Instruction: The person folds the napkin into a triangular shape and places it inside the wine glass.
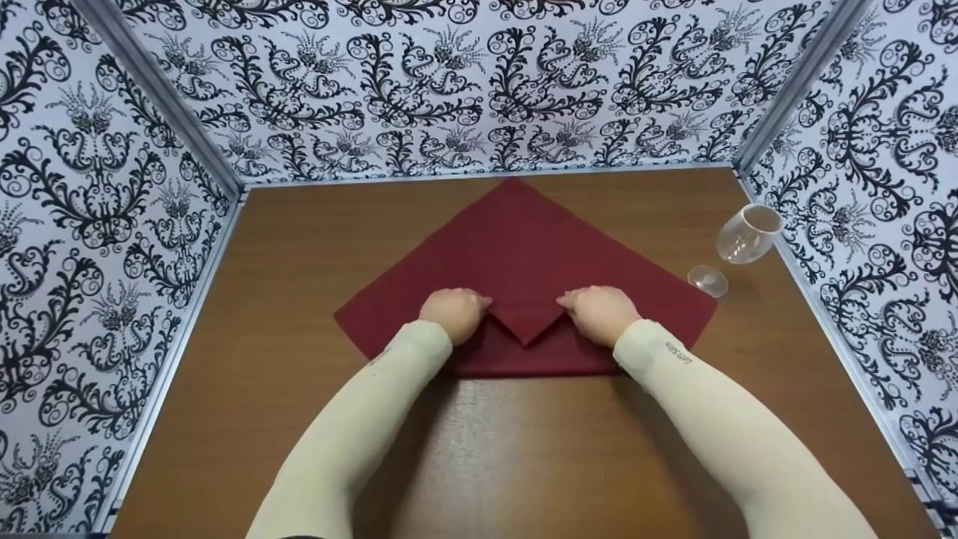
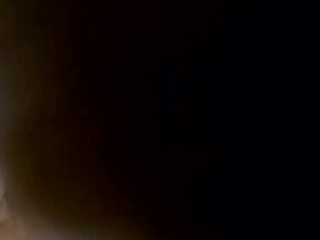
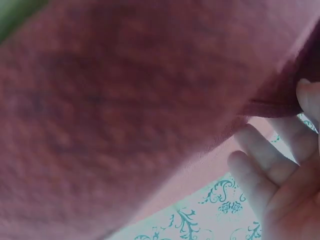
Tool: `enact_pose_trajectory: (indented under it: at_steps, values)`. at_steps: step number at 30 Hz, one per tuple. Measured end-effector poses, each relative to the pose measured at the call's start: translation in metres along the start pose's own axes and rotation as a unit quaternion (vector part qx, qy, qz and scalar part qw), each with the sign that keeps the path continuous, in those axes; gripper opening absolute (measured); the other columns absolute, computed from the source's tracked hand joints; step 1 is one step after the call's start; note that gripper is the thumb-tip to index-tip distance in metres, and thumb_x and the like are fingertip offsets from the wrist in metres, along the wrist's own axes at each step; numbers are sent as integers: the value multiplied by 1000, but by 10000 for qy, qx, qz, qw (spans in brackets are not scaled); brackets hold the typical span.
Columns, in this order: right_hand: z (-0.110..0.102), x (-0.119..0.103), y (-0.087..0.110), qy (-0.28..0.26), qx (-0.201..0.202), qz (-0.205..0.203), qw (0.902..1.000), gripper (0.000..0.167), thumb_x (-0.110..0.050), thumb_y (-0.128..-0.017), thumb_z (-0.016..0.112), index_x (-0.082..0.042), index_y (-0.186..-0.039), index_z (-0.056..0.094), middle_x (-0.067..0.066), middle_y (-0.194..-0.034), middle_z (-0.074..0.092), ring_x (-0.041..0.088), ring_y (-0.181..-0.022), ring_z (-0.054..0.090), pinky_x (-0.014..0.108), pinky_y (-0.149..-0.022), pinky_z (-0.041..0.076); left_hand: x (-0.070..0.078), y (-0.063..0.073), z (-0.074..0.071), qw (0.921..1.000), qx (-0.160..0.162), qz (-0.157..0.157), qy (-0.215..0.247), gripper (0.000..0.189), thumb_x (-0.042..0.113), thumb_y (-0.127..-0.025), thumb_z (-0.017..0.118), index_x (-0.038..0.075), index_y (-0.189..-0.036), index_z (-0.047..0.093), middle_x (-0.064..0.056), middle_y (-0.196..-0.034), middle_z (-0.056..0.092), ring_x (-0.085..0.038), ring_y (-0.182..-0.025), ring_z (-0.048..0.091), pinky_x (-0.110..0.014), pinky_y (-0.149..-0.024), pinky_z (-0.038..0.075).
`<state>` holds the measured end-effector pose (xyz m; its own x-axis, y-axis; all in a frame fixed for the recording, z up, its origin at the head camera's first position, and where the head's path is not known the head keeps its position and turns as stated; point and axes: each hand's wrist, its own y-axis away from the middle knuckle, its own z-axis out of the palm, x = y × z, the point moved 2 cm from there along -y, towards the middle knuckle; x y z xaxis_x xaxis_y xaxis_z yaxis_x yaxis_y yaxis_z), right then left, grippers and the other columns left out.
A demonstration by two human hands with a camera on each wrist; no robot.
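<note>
A dark red cloth napkin [image 1: 516, 239] lies on the table with one corner pointing to the back. Its near flap is folded so that a small triangular tip points toward me, over a straight near edge. With the fingertips, my left hand [image 1: 454, 313] pinches the cloth at the left side of that tip. On the other side my right hand [image 1: 601, 313] pinches it too. In the right wrist view the thumb and forefinger of the right hand [image 3: 290, 180] grip a raised edge of cloth, the other fingers spread below. The left wrist view is almost wholly dark.
A clear wine glass [image 1: 748, 233] stands at the right, its foot close to the napkin's right corner. Walls with a black-and-white scroll pattern [image 1: 449, 82] enclose the back and both sides of the wooden table [image 1: 494, 457].
</note>
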<state>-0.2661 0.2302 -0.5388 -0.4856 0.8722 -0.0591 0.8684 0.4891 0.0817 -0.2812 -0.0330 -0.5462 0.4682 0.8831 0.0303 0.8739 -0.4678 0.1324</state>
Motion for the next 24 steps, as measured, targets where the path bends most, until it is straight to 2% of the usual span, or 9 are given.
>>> enact_pose_trajectory:
  at_steps: [4,8,14,19,24]
  values:
    - [-3,3,-8,28,276,193,9994,34,-16,-107,57,-13,-137,72,9,-140,70,26,-131,67,49,-105,56,-4,-9,-4,9997,238,-107,-33,36,22,-111,50,31,-137,72,2,-133,74,-21,-121,72,-45,-95,61]
    - [2,8,-17,-24,382,338,9987,37,-17,-108,55,-14,-142,68,8,-145,67,25,-135,64,48,-107,55,-6,-15,-4,9993,305,-214,-59,36,18,-109,52,28,-137,72,1,-138,72,-21,-125,70,-42,-102,58]
    - [16,11,-19,-31,-156,290,9995,42,-19,-107,59,-18,-149,62,8,-153,61,30,-139,60,51,-109,53,-3,-16,7,9998,39,-186,-1,36,26,-107,60,22,-142,68,-4,-149,65,-27,-134,65,-44,-109,54]
    - [18,8,-18,-18,-382,420,9984,42,-21,-109,55,-20,-151,60,8,-157,56,35,-142,57,53,-110,52,-3,-15,11,9996,50,-271,-68,38,25,-108,58,26,-146,65,-4,-153,61,-32,-136,63,-47,-107,55]
    - [19,5,-17,38,-508,451,9977,42,-21,-111,50,-20,-152,58,10,-157,55,35,-142,57,53,-109,53,-2,-13,13,9993,-142,-327,-90,41,25,-111,53,27,-151,61,-4,-157,57,-34,-138,61,-48,-109,53]
